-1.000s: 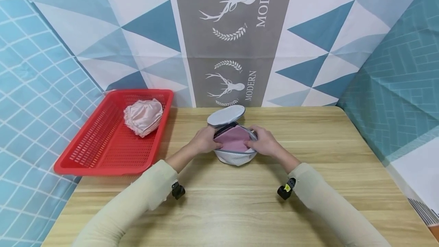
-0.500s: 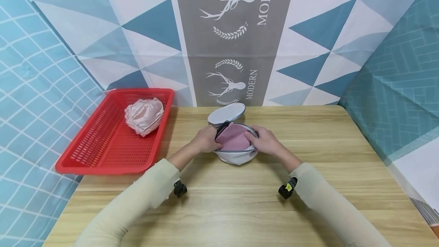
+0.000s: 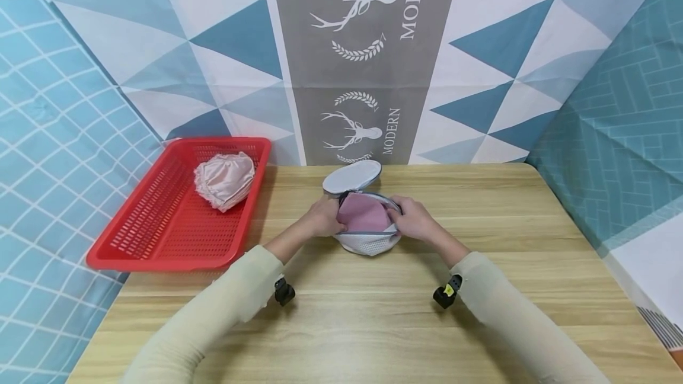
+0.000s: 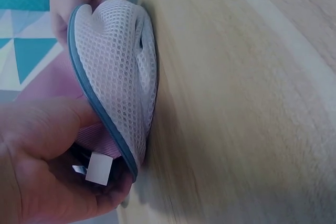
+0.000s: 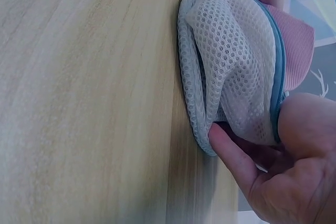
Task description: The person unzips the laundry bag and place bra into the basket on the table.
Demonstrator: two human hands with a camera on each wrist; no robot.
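A white mesh laundry bag point(image 3: 370, 245) with a blue-grey zip stands on the table, its round lid point(image 3: 352, 176) folded back behind it. Pink ribbed fabric point(image 3: 365, 212), seemingly a garment, fills its mouth, with a black edge at the left. My left hand point(image 3: 322, 218) grips the fabric at the bag's left side, thumb over the pink; a white tag point(image 4: 98, 168) shows between thumb and fingers. At the right rim, my right hand point(image 3: 413, 218) holds the bag, one digit against the outer mesh point(image 5: 231, 56) and the others partly hidden behind the rim.
At the left, a red plastic basket point(image 3: 176, 262) holds a pale pink lace-edged fabric bundle point(image 3: 225, 179). Both hands work on a wooden table point(image 3: 368, 325) in front of a patterned wall covering point(image 3: 368, 64). Each wrist wears a small black camera.
The pink fabric and its black edge have sunk lower into the bag. My left hand has shifted slightly, while the right keeps its place at the rim.
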